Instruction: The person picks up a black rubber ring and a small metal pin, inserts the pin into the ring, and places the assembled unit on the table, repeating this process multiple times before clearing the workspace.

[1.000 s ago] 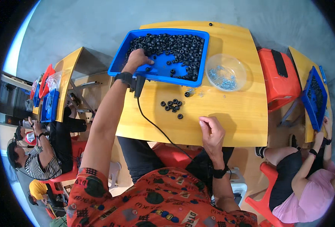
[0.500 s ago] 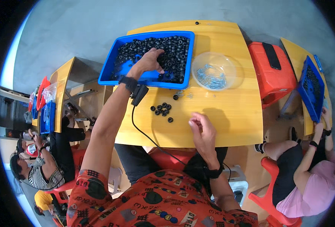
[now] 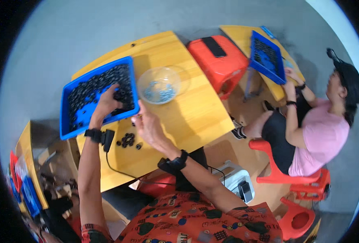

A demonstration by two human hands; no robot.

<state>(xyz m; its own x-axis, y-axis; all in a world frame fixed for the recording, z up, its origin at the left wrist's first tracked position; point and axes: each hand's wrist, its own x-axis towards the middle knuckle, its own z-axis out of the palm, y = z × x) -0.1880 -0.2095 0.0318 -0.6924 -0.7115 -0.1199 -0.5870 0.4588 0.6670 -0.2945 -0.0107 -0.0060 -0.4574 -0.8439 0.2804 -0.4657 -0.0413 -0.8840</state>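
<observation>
My left hand (image 3: 107, 102) reaches into a blue tray (image 3: 136, 87) full of small black ring-shaped pieces (image 3: 92, 84). Its thumb and fingers are apart, with black pieces around the fingertips. My right hand (image 3: 150, 126) is just outside the tray's near right corner, thumb and index finger parted beside the rim; I see nothing held there, though blur softens the fingertips. A small cluster of black rings (image 3: 127, 140) lies on the yellow table (image 3: 187, 121) in front of the tray. Right of the tray stands a clear round tub (image 3: 178, 83) with small shiny pieces (image 3: 161, 92) in it.
One black piece (image 3: 133, 45) lies near the table's far edge. A cable (image 3: 120, 172) runs from my left wrist. To the right are a red stool (image 3: 218, 60) and a person in a pink shirt (image 3: 325, 137) at another table with a blue tray (image 3: 267, 56).
My view has swung right, so the table appears farther left and tilted. My right hand has moved from the table's near side up to the tray's corner. My left hand stays in the tray.
</observation>
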